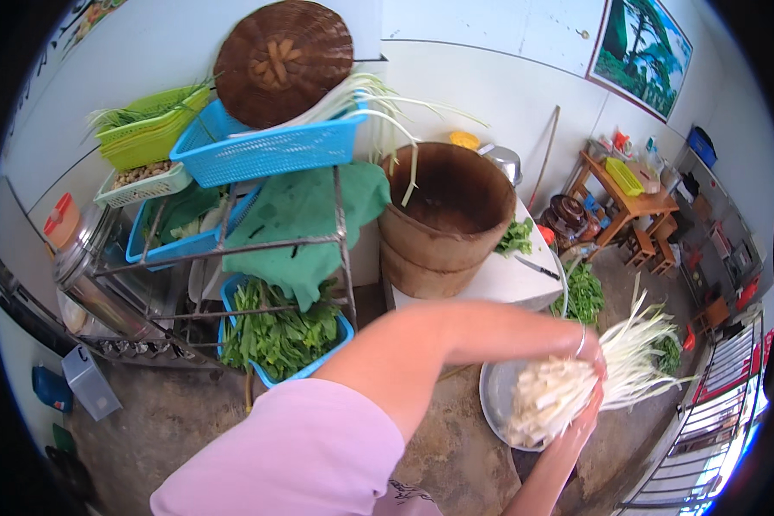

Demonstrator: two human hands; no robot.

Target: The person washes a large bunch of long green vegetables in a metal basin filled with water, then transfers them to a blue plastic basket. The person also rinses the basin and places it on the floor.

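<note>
A thick bundle of long white-stemmed greens [558, 393] lies gripped between both hands, its blunt ends towards the left and its thin pale leaves fanning out to the right. My left hand [595, 361], with a bracelet at the wrist, wraps over the upper side of the bundle. Against its lower side is my right hand [587, 409]; its fingers are partly hidden. Under the blunt ends sits a round metal basin [493, 403]. On a white table [516, 287] nearby are a large wooden barrel [438, 258], a knife [537, 267] and leafy greens [516, 237].
A metal rack [284, 244] at left holds a blue basket [271, 151] of long stems, a green cloth [284, 226] and a lower basket of leafy greens [280, 335]. More greens [582, 293] stand beyond the bundle. A wooden table [632, 197] and metal railings [696, 445] are at right.
</note>
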